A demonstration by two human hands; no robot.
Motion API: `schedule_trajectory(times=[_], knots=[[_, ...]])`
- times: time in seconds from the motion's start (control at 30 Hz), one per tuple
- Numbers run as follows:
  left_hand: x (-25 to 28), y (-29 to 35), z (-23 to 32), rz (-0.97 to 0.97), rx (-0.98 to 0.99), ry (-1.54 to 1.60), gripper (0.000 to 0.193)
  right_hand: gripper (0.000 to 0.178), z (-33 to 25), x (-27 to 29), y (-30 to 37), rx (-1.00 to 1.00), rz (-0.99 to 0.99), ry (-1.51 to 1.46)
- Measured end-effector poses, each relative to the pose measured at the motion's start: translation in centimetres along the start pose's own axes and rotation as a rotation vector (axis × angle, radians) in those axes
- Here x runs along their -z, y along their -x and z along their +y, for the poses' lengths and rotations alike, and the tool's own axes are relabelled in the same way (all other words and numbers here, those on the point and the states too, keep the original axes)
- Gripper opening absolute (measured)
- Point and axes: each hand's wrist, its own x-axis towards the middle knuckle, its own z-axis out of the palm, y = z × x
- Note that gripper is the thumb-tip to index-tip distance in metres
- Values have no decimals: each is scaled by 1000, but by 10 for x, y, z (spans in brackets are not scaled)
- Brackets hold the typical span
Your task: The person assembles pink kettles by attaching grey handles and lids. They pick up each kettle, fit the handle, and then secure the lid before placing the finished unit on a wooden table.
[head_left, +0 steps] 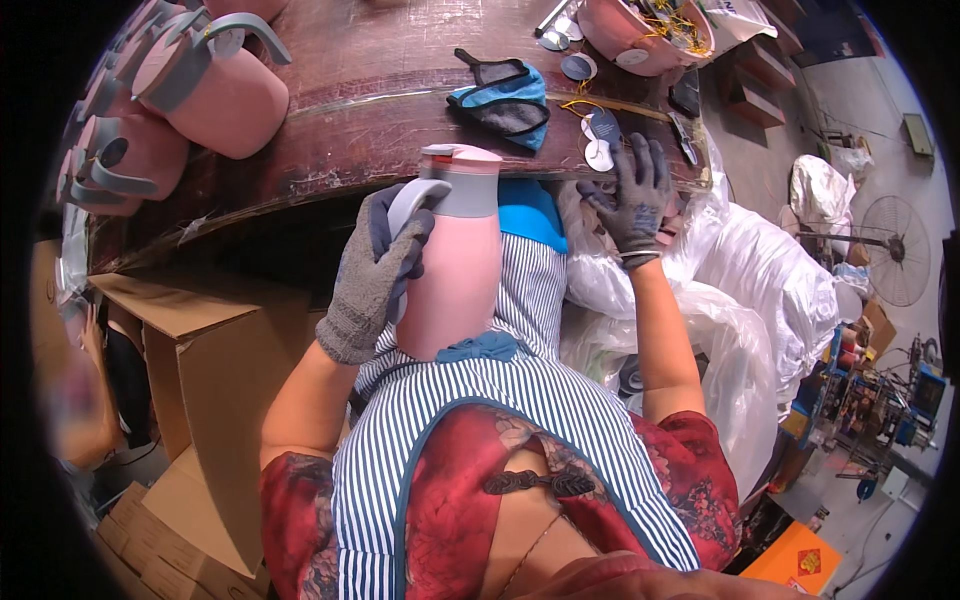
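Note:
My left hand (372, 275), in a grey work glove, is closed round the light grey handle of a pink vacuum jug (458, 275). The jug stands upright against my striped apron (560, 400), its grey collar and pink lid at the top. My right hand (637, 200), gloved as well, is at the table's front edge with fingers spread and nothing visible in it. Just beside its fingertips lie round hang tags (598, 153), white and dark blue, with a yellow string. A blue and grey cloth piece with black trim (507, 103) lies on the table beyond the jug.
Several pink jugs with grey handles (225, 105) crowd the table's left end. A pink basin (630, 40) of strung tags stands at the far right. An open cardboard box (215, 400) is at my left, clear plastic bags (735, 330) at my right. Farther right stands a fan (893, 250).

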Motion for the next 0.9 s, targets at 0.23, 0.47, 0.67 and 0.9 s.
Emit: schedule_trajectory(times=[0.23, 0.47, 0.67, 0.9], knots=[[-11, 2, 8, -64, 178, 167, 36, 25, 22, -18, -7, 115, 122, -87], [38, -23, -6, -237, -14, -73, 43, 24, -64, 52, -23, -631, -273, -1136], [28, -49, -12, -354, -75, -169, 51, 26, -139, 44, -22, -679, -325, -1220], [5, -39, -24, -234, -267, -426, 38, 28, -165, 39, -17, -596, -263, -1051]])
